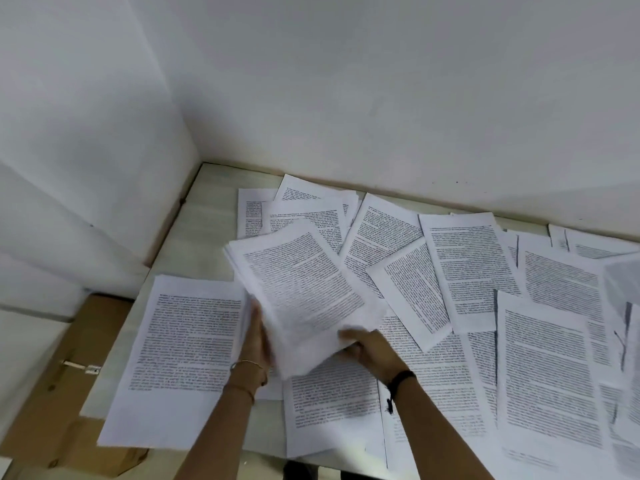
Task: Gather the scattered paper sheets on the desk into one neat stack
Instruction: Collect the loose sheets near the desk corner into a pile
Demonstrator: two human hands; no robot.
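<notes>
I hold a bundle of printed paper sheets [298, 285] tilted above the desk [211, 199]. My left hand [258, 337] grips its left edge, and my right hand [363, 348] grips its lower right corner. Several loose printed sheets lie scattered and overlapping on the desk. One sheet [180, 351] lies at the left and hangs over the desk's edge. Another sheet [471, 271] lies to the right of the bundle, and one more sheet [547, 379] at the near right. More sheets [308, 209] sit by the back wall.
White walls [381, 98] close off the desk at the back and left, forming a corner. A brown wooden door with a metal latch [83, 368] is below the desk's left edge. A strip of bare desk runs along the left edge.
</notes>
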